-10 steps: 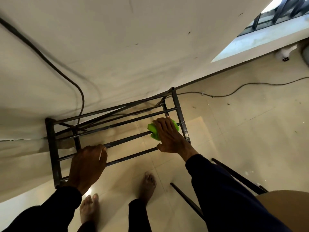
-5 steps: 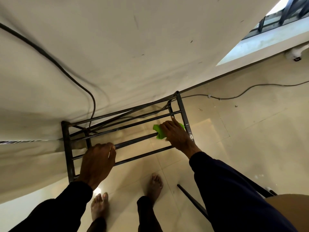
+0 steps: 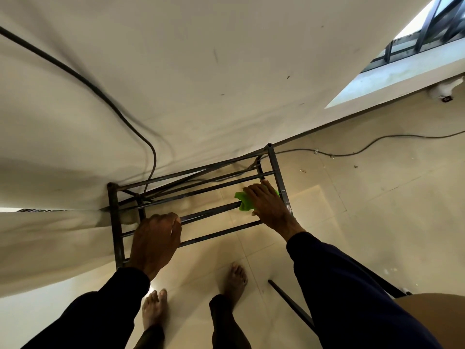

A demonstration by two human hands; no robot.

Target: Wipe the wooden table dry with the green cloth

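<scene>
Head camera is looking down past your dark sleeves at a metal rack (image 3: 277, 170) that is standing against a pale wall (image 3: 201, 71) on a tiled floor (image 3: 377, 222). You are pressing the green cloth (image 3: 245, 202) onto one of the rack's horizontal bars, close to its right-hand rail. Your right hand (image 3: 269, 207) is lying over the cloth with the fingers stretched fairly straight and the index finger reaching toward the next bar back. The cloth is bunching out from under the left side of that hand. I cannot tell where the thumb is sitting.

Your left hand (image 3: 154, 240) is resting near the left end of the rack. Its fingers are curling over a bar and gripping it, well apart from the cloth.

Only a brown curved edge of the wooden table (image 3: 442, 323) is showing, in the lower right corner, and the cloth is nowhere near it. You are standing barefoot, with your left foot (image 3: 154, 308) and right foot (image 3: 235, 280) just in front of the rack. A dark cable (image 3: 100, 93) is running down the wall behind the rack, and a barred window (image 3: 427, 34) is letting in light at the upper right.
</scene>
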